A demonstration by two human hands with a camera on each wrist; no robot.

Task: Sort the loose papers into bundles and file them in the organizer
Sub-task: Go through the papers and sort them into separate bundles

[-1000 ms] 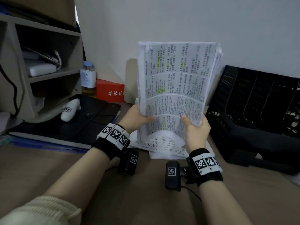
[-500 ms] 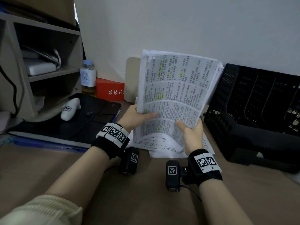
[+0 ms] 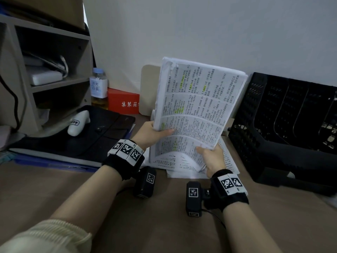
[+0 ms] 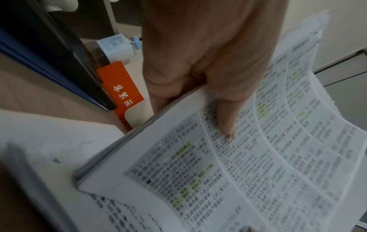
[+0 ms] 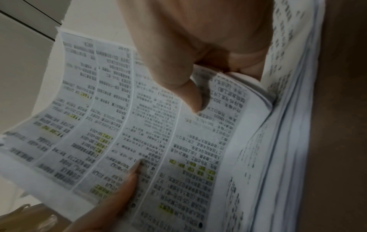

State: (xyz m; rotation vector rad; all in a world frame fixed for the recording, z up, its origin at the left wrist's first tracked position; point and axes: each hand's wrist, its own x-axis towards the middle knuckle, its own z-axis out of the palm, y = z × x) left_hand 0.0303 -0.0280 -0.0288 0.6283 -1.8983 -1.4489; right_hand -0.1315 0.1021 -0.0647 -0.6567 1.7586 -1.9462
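Paper bundle (image 3: 197, 108): upright, tilted; left hand (image 3: 151, 133) pinches left edge, right hand (image 3: 212, 157) pinches lower right corner. Printed, yellow-highlighted, curling.

Organizer (image 3: 284, 128) right of loose papers (image 3: 228, 161); shelf (image 3: 54, 84) far left.

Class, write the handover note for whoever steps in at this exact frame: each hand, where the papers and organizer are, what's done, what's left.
Left hand grips the paper bundle at its left edge, thumb on the printed face. Right hand pinches its lower right corner.
Bundle is held upright above the loose papers on the desk.
Black organizer stands to the right; no papers visible in its slots.
Left: file this bundle, sort the rest.
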